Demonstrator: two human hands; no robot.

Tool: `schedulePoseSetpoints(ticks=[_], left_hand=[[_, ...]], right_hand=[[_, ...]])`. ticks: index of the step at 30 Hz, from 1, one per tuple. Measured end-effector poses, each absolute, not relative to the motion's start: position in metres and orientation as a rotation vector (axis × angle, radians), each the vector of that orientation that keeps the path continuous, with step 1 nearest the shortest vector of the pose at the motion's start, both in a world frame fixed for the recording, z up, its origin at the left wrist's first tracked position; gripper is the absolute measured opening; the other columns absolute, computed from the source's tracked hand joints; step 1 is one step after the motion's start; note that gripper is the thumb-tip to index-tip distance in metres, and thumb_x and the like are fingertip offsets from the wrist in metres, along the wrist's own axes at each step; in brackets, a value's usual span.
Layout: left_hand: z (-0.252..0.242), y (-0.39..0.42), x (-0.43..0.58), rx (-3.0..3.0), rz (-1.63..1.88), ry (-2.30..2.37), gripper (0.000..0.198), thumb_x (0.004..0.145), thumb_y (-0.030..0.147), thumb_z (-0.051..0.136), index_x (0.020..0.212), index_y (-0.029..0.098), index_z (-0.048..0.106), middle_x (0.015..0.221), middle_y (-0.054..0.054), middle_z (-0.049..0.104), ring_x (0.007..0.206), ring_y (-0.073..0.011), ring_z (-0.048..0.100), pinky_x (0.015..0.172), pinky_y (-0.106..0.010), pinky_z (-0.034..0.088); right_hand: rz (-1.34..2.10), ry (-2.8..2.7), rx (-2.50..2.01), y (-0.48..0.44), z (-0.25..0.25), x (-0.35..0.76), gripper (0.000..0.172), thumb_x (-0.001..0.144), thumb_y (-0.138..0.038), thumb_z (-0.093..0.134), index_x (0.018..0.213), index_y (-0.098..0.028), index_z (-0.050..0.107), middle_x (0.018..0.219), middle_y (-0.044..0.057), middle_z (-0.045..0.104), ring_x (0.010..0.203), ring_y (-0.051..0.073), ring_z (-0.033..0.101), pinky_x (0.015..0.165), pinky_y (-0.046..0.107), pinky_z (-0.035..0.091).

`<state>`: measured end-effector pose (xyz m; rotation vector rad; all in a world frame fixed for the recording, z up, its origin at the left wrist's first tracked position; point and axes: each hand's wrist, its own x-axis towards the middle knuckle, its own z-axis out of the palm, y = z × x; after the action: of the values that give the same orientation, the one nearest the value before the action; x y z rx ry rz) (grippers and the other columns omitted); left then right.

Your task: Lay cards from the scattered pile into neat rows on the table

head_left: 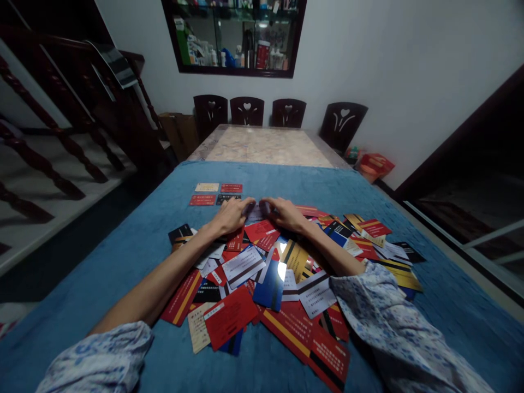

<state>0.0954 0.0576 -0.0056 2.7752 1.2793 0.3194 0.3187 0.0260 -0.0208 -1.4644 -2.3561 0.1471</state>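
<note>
A loose heap of plastic cards (pixel 266 273) in red, blue, white, black and gold lies on a blue cloth (pixel 123 262). Both my arms reach over the heap. My left hand (pixel 231 214) and my right hand (pixel 284 213) meet at its far edge, fingers curled, pinching a pale card (pixel 254 214) between them. Beyond the hands, several cards (pixel 216 194) lie flat in two neat rows: a cream and a red one behind, a red and a black one in front.
The cloth covers the near part of a long marble-topped table (pixel 266 144). Several dark wooden chairs (pixel 248 111) stand at its far end under a glass cabinet (pixel 235 35). A staircase railing (pixel 61 125) runs on the left. A red box (pixel 375 164) sits on the floor right.
</note>
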Motion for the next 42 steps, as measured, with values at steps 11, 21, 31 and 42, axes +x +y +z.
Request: schedulePoseSetpoints(ticks=[11, 21, 31, 42], left_hand=[[-0.012, 0.064, 0.096, 2.640, 0.422, 1.271, 0.057, 0.084, 0.023, 0.062, 0.140, 0.024, 0.054, 0.111, -0.011, 0.060, 0.107, -0.0294, 0.056, 0.094, -0.044, 0.047], [-0.013, 0.063, 0.100, 2.639, 0.354, 1.319, 0.058, 0.082, 0.020, 0.061, 0.138, 0.017, 0.049, 0.129, -0.015, 0.056, 0.122, -0.0324, 0.050, 0.102, -0.048, 0.043], [0.001, 0.064, 0.103, 2.719, 0.246, 1.303, 0.046, 0.085, 0.025, 0.061, 0.130, 0.017, 0.054, 0.127, -0.015, 0.055, 0.120, -0.0331, 0.048, 0.097, -0.049, 0.043], [0.009, 0.087, 0.109, 2.746, 0.312, 1.285, 0.039, 0.082, 0.025, 0.064, 0.121, 0.019, 0.060, 0.131, -0.015, 0.056, 0.123, -0.0367, 0.043, 0.097, -0.054, 0.041]], right_hand=[[0.109, -2.361, -1.459, 0.033, -0.026, 0.324, 0.060, 0.088, -0.024, 0.059, 0.146, -0.017, 0.048, 0.114, 0.014, 0.060, 0.103, 0.026, 0.052, 0.088, 0.039, 0.044], [0.050, -2.424, -1.490, 0.033, -0.022, 0.327, 0.057, 0.091, -0.036, 0.060, 0.143, -0.017, 0.049, 0.115, 0.015, 0.060, 0.104, 0.027, 0.052, 0.086, 0.039, 0.044], [-0.136, -2.453, -1.572, 0.030, -0.010, 0.327, 0.053, 0.089, -0.043, 0.062, 0.136, -0.019, 0.055, 0.127, 0.017, 0.053, 0.112, 0.030, 0.045, 0.083, 0.038, 0.044], [-0.094, -2.470, -1.640, 0.053, 0.005, 0.330, 0.052, 0.087, -0.041, 0.068, 0.133, -0.021, 0.058, 0.130, 0.017, 0.054, 0.114, 0.033, 0.046, 0.084, 0.042, 0.045]])
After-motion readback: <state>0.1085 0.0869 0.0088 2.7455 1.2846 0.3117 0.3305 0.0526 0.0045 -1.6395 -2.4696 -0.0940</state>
